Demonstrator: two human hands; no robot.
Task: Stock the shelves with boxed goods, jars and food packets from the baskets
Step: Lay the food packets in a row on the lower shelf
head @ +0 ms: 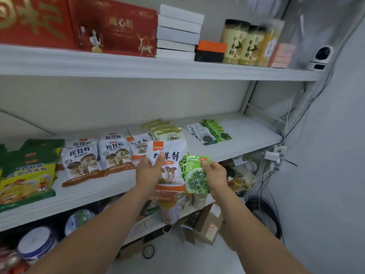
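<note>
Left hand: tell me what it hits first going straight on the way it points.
Probably the beige packets on the middle shelf, just beyond the white mushroom packet that the left hand holds; depth is hard to judge.

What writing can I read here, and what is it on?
"松茸鲜": white packet held in the left hand, partly under the thumb; also on the shelf packets.
"干姜粉": the jars.
Too blurred to read: green packet in the right hand, red boxes, yellow bags.
</note>
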